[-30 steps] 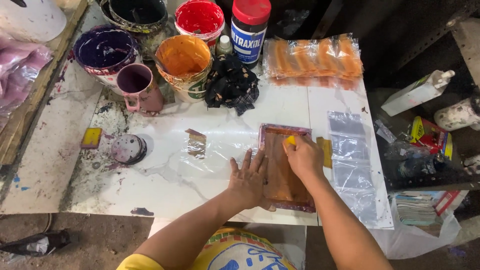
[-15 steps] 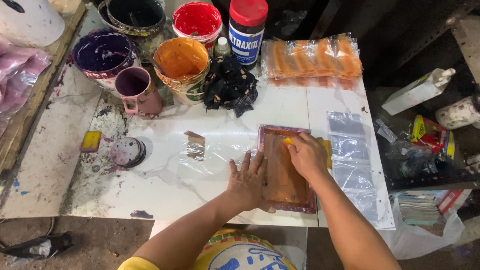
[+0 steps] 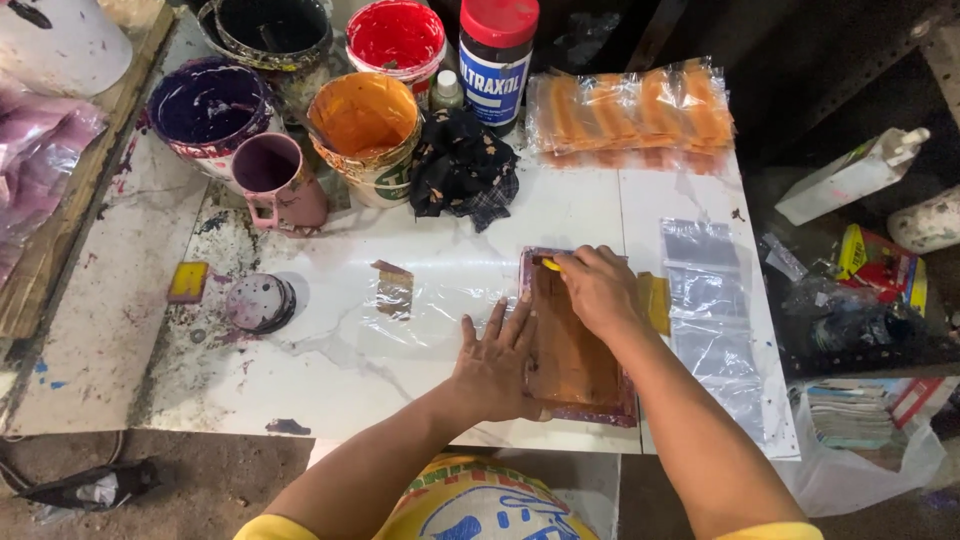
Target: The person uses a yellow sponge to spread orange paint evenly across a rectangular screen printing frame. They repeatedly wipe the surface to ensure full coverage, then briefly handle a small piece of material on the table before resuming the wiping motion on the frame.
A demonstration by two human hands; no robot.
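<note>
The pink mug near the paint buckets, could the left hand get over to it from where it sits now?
Probably yes. The left hand lies flat on the small printing frame, holding nothing, and the tabletop toward the pink mug holds only flat plastic film, though it is a long stretch.

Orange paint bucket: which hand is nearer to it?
Left. The left hand lies flat on the printing frame's left edge, below the orange paint bucket. The right hand presses inside the frame, farther right.
</note>
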